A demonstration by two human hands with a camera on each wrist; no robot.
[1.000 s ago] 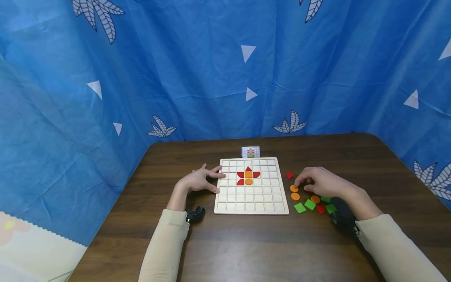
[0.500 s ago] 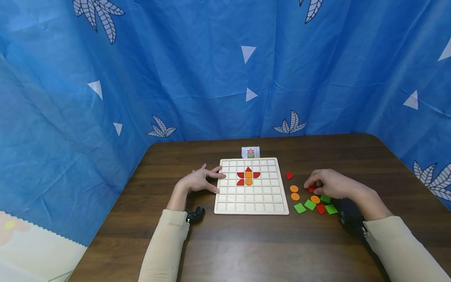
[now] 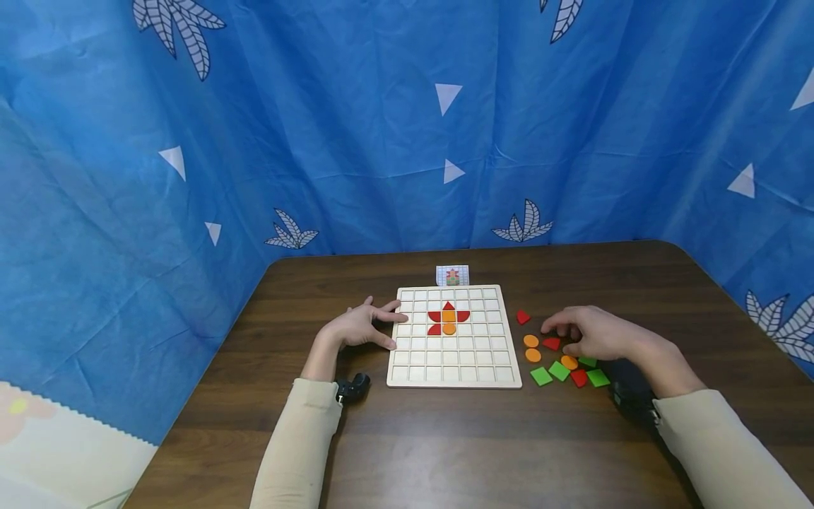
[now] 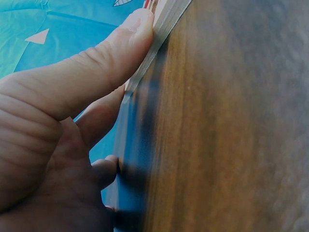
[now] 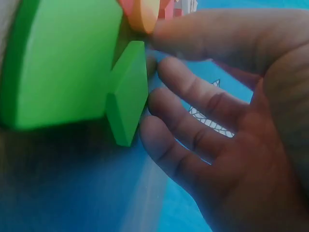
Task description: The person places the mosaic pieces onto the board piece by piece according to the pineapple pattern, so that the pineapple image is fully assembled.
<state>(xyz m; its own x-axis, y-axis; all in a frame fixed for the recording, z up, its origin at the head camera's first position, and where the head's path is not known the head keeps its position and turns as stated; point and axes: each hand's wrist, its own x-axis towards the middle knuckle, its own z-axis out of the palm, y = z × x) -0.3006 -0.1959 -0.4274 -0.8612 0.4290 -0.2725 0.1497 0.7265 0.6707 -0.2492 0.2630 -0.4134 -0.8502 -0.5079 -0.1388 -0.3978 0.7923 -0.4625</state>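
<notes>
My left hand (image 3: pixel 362 326) rests at the left edge of a white gridded board (image 3: pixel 454 360), fingers spread. In the left wrist view the thumb (image 4: pixel 116 53) touches the board's edge. Several red pieces, an orange square (image 3: pixel 449 316) and an orange disc (image 3: pixel 449 329) lie grouped on the board. To the right, my right hand (image 3: pixel 594 334) hovers low over loose pieces, thumb and forefinger apart. A red piece (image 3: pixel 551 343) lies on the table by their tips. In the right wrist view, green pieces (image 5: pixel 63 63) stand close to the fingers.
Orange discs (image 3: pixel 532 355), green squares (image 3: pixel 541 376) and other red pieces (image 3: pixel 523 317) lie scattered right of the board. A small pattern card (image 3: pixel 452 275) lies behind the board on the wooden table (image 3: pixel 407 445). A blue curtain (image 3: pixel 381 141) hangs beyond.
The right hand has gone from the orange discs rightward to a red piece. That piece has since slid a little left and shows more fully. The left hand has stayed at the board.
</notes>
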